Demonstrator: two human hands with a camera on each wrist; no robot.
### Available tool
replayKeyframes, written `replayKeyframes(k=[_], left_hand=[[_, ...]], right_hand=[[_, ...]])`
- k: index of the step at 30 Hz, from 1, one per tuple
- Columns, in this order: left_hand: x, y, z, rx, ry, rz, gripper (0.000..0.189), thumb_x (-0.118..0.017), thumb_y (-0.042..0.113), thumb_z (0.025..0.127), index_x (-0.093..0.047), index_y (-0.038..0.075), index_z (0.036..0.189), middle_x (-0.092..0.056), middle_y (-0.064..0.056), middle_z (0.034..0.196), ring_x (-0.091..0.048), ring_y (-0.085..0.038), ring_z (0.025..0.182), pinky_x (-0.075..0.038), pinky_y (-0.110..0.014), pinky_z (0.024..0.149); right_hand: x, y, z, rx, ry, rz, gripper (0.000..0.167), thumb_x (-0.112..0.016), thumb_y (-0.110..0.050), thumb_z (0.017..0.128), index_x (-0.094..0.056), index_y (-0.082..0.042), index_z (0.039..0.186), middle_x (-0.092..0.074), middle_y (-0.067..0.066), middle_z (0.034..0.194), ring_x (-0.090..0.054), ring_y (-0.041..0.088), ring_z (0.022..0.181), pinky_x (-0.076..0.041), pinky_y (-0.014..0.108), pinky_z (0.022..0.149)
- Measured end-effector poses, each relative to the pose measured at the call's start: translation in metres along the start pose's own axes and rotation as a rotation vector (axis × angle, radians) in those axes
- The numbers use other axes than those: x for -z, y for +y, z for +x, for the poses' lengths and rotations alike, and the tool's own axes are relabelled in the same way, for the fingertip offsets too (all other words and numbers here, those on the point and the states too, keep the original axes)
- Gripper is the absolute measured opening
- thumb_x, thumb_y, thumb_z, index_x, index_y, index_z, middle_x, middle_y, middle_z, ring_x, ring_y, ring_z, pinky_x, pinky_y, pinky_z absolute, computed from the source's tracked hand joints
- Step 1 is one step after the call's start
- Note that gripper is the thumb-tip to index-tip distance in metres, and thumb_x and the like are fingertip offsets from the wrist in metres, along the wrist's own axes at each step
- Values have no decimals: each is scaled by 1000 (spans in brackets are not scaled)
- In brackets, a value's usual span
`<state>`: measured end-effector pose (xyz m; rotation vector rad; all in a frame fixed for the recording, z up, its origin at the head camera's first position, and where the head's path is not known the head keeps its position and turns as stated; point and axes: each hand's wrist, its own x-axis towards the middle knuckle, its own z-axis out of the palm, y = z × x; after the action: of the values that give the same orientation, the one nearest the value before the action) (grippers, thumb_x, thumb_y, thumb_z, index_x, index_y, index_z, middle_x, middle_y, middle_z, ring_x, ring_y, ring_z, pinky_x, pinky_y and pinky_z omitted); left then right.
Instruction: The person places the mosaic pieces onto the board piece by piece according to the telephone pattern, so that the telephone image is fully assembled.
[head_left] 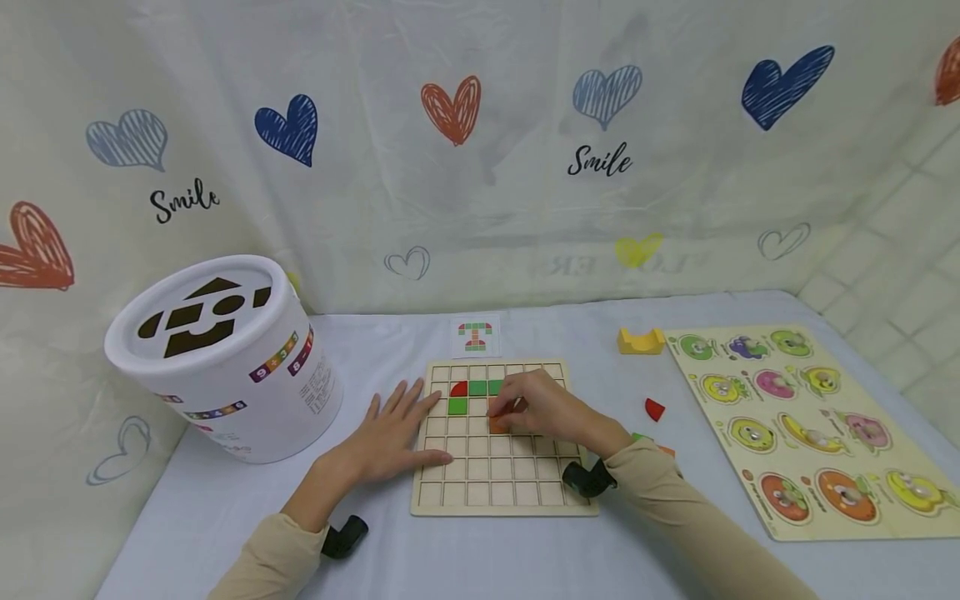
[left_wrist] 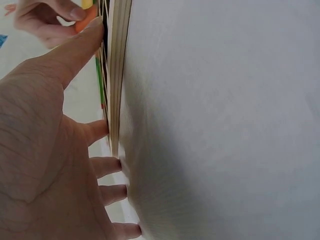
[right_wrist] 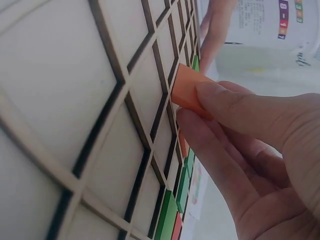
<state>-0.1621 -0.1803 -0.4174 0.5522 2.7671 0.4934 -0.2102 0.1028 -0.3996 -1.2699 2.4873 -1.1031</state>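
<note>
A wooden grid board (head_left: 510, 493) lies flat on the white cloth. My right hand (head_left: 543, 406) pinches an orange square block (right_wrist: 187, 90) between thumb and fingers at the grid, tilted in the right wrist view. Set in the upper cells are a red quarter-round block (head_left: 459, 389), a green square block (head_left: 477, 387) and another green one (head_left: 457, 407) below. The right hand partly covers other blocks there. My left hand (head_left: 390, 435) rests with spread fingers at the board's left edge, its thumb over the frame. Behind the board stands a small pattern card (head_left: 475, 342).
At the left stands a white shape-sorter bucket (head_left: 292, 408). To the right are a yellow arched block (head_left: 641, 342), a red quarter-round piece (head_left: 654, 409) and a fruit puzzle board (head_left: 738, 475). Green and orange pieces peek out from beside the right sleeve (head_left: 675, 508).
</note>
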Motion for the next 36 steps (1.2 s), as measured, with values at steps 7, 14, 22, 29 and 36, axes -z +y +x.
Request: replayKeyframes(k=[7,14,22,29,36], left_hand=[[1,1,0,3,-4,-3,102,-62,73,92,-28,13,167,-10,-17,175,-1,-41,161,0,-72,121],[1,0,0,-1,9,4,102,-62,73,92,-28,12,167,-10,-17,175,-1,-42,160,0,-73,121],[0,1,0,-5,6,3,102,-62,73,91,-29,12,166,-11,-18,174,-2,-42,160,-1,-73,121],[-1,0,-1,-6,11,-4,102,-62,74,92,-28,13,167,-10,-17,175,-1,-41,160,0,-72,121],[-2,-1,-1,-16,15,0,103,-61,74,92,-28,12,167,-10,-18,174,-1,-41,160,0,-73,121]], right_hand=[[1,-3,-1,-9,-28,-50,17,-82,2,88,-82,0,104,-73,2,95,-68,12,89,-58,21,79],[1,-10,2,-21,-48,-145,16,-81,3,88,-82,2,104,-71,4,94,-68,14,87,-57,19,77],[-4,-21,5,-63,-61,-245,13,-79,4,89,-82,0,101,-73,5,93,-67,16,86,-56,22,77],[-8,-25,5,-65,-49,-291,12,-75,10,89,-82,2,95,-74,6,88,-71,17,85,-58,22,76],[-8,-23,0,-22,-28,-277,9,-78,6,89,-82,1,95,-72,6,88,-68,14,82,-56,21,74]])
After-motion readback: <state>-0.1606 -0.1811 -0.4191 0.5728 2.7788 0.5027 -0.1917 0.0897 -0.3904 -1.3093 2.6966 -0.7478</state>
